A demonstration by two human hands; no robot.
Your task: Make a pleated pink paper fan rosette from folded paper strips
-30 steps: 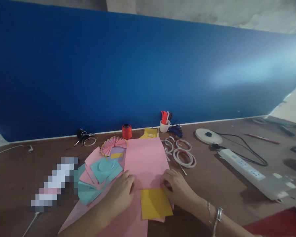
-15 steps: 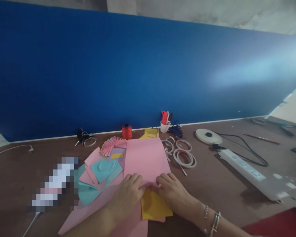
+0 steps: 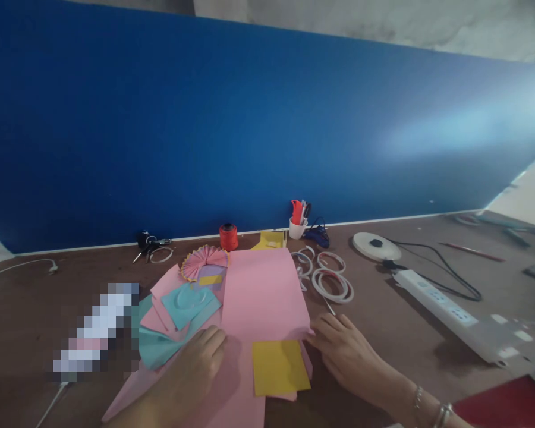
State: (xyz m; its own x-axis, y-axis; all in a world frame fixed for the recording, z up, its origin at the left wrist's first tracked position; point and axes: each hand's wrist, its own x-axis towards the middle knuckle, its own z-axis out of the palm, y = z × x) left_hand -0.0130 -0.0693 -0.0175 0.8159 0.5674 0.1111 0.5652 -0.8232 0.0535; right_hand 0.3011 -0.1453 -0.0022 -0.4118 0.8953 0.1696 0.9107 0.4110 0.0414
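A pink sheet of paper [image 3: 265, 291] lies lengthwise before me, its near edge turned over. My right hand [image 3: 348, 353], a bracelet and chain at its wrist, closes its fingertips on the sheet's near right corner. At the sheet's near left corner is my left hand [image 3: 196, 362], fingers curled together on the paper's edge; its thumb is hidden. Between my hands a yellow paper square [image 3: 280, 367] rests on other pink paper [image 3: 232, 398]. Left of the sheet are cut teal pieces [image 3: 191, 303] and a pleated pink paper fan [image 3: 205, 261] with a yellow edge.
At the back stand a red thread spool [image 3: 229, 238] and a white cup [image 3: 297, 228] with pens. Keys [image 3: 149, 246] lie left of the spool. Coiled white strips [image 3: 332, 279], a round white device [image 3: 377, 246] and a power strip [image 3: 437, 300] are on the right.
My hands have moved apart along the sheet's near edge, left hand leftward and right hand rightward. The yellow square between them is now fully uncovered.
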